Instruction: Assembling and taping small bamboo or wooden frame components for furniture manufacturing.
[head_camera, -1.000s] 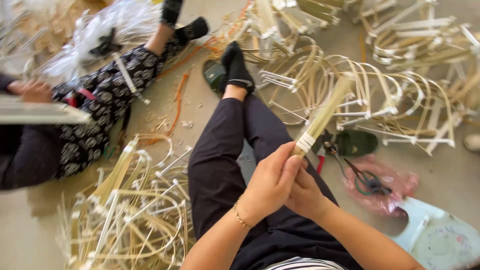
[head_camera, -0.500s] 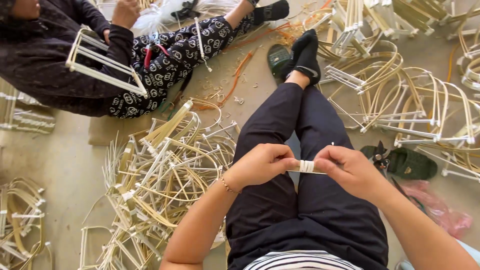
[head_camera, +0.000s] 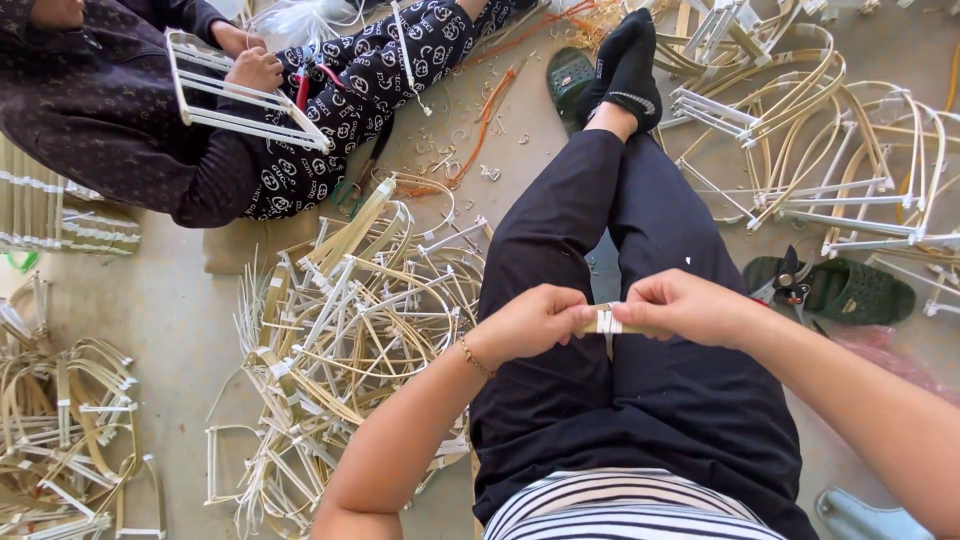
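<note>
Both hands pinch a small pale bundle of split cane strips (head_camera: 606, 320) over the lap.
Left hand (head_camera: 530, 322) at nine o'clock, right hand (head_camera: 680, 306) at three; fingers pressed on its ends, keeping it steady and level.

Honestly no boxes, labels, signs or screens anywhere in this shot; closest thing is a crumpled pink plastic bag (head_camera: 885, 350) on the floor at the right, just beside a green rubber sandal (head_camera: 850, 290).
</note>
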